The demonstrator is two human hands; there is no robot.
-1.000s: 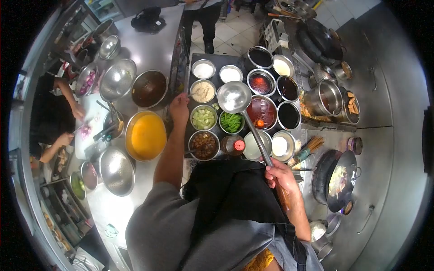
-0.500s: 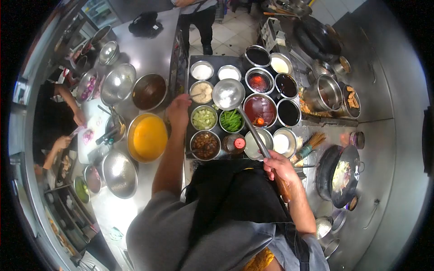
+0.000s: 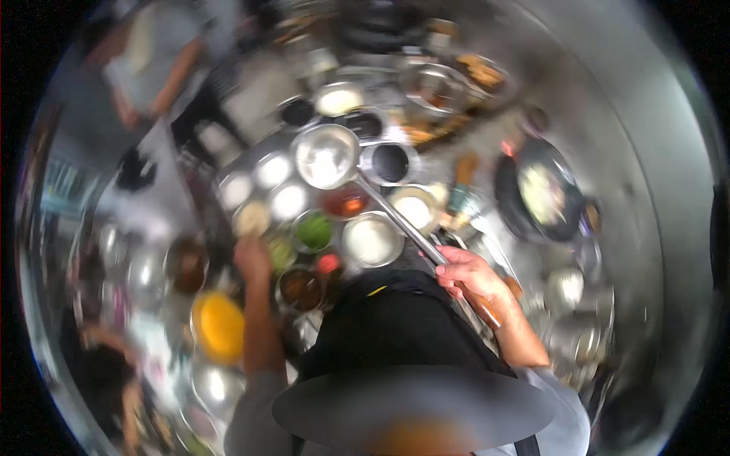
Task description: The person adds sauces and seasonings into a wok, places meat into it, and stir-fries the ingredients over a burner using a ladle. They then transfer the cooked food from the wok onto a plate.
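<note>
- Right hand [image 3: 473, 275]: wrapped tightly round the handle of the ladle [image 3: 396, 216], close to its brown end.
- Ladle cup [image 3: 327, 156]: held out ahead, overlapping in view the far part of the red sauce [image 3: 338, 205]; the inside is lost in glare.
- Left hand [image 3: 252, 257]: placed at the beige ingredient [image 3: 251, 219]; motion blur is present, so whether anything is pinched, or the hand spread, cannot be told.
- Step in hand, as judged: the beige ingredient is being attended to, with the ladle held ready.
- Next move, as judged: a steady, level cup is called for, with neighbouring rims cleared.
- Nearby stock: chopped greens [image 3: 313, 230], white liquid [image 3: 372, 239] and dark sauce [image 3: 391, 162] are set close together.
- Farther right: pale food [image 3: 541, 194] is held in a wok [image 3: 559, 230], well apart from the cup.
- Farther left: yellow liquid [image 3: 219, 327] is seen.
</note>
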